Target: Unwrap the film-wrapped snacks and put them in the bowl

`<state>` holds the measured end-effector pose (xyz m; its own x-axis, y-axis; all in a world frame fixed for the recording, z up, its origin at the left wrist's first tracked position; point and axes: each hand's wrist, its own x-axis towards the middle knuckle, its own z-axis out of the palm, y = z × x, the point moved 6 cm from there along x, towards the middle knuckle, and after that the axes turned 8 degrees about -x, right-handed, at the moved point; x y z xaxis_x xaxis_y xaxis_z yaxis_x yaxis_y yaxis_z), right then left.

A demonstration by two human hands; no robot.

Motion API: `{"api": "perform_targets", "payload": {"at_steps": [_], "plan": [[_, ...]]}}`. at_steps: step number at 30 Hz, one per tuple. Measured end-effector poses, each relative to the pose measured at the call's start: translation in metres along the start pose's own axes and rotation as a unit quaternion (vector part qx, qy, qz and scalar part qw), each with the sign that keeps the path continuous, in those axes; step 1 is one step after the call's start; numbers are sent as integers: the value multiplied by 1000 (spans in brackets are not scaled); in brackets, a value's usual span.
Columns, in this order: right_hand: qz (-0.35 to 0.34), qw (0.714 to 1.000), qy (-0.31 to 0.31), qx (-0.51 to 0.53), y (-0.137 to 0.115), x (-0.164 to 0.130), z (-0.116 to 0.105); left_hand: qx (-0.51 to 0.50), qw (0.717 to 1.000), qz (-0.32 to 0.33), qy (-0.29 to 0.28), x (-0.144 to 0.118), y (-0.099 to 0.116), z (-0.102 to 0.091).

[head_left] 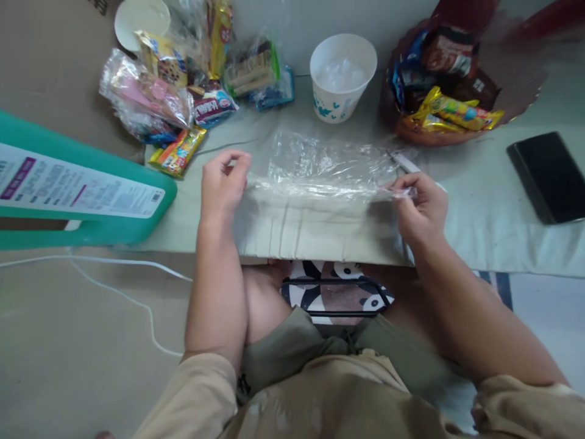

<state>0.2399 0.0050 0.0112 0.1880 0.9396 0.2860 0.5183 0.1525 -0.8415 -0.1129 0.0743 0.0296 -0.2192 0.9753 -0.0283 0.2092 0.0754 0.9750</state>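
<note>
A clear plastic bag (320, 161) lies stretched across the pale cloth between my two hands. On its left end, my left hand (226, 183) is closed in a pinch on the bag's edge. The fingers of my right hand (420, 204) are pinched round the other end, where the film bunches up. Just beyond that hand, a thin whitish strip (404, 161) pokes out; its kind is unclear. Behind the bag stands a white paper cup (342, 100) with blue-green leaf prints, holding crumpled clear plastic.
Bagged snacks (155, 97) heap at the back left, near a teal container (91, 177) with a label. A brown glass bowl (434, 131) holds several wrapped snacks. A black phone (548, 177) lies right. White cables (137, 262) run below the surface's edge.
</note>
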Motion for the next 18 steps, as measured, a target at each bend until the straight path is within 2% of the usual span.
{"api": "perform_targets", "payload": {"at_steps": [1,3,5,6,8,11,13,16,18], "plan": [[-2,1000,8,29,2,0,-2,-17,998,47,-48,-3,7,5],[10,997,33,68,7,2,-7,-23,977,114,-181,-14,19,22],[36,995,56,70,11,4,-10,5,951,120,-283,-27,23,40],[45,995,65,65,12,5,-11,20,947,101,-304,-31,21,48],[50,994,83,58,11,7,-14,30,956,47,-289,-33,15,59],[71,991,101,44,11,9,-18,-33,978,-19,-206,-28,7,67],[97,990,105,3,15,11,-21,-75,983,-59,-160,-24,2,69],[108,982,108,-115,19,15,-28,-62,982,-97,-149,-21,-4,73],[111,970,98,-195,21,17,-32,-25,984,-92,-150,-20,-4,75]]}}
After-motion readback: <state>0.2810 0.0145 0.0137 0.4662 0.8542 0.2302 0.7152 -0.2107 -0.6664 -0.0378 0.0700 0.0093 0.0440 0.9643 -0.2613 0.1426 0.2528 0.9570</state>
